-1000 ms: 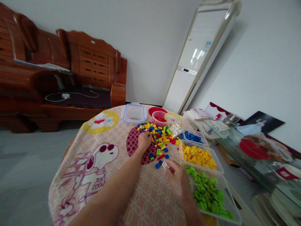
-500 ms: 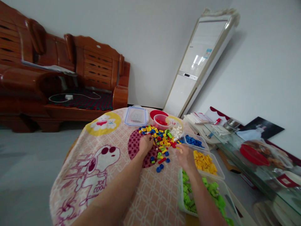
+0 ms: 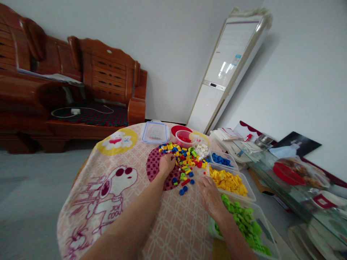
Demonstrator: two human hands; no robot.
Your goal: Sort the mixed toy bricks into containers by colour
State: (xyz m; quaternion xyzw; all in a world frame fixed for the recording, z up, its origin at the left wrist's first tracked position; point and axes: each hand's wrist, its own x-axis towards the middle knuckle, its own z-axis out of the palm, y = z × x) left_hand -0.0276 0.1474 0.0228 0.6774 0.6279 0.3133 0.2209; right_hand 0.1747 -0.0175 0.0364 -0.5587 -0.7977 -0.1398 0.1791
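Red, yellow, blue bricks [image 3: 187, 163] lie just right of the left hand [image 3: 167, 164], the nearer one, fingertips bunched; right hand [image 3: 209, 193] curls loosely farther off. Can't tell if either's gripping.

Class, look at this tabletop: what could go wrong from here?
The right forearm passes over the container of green pieces, so it might knock it. The white heap lies right beside the mixed pile, so colours could mingle. The blue round pieces left of the right hand might get brushed away.
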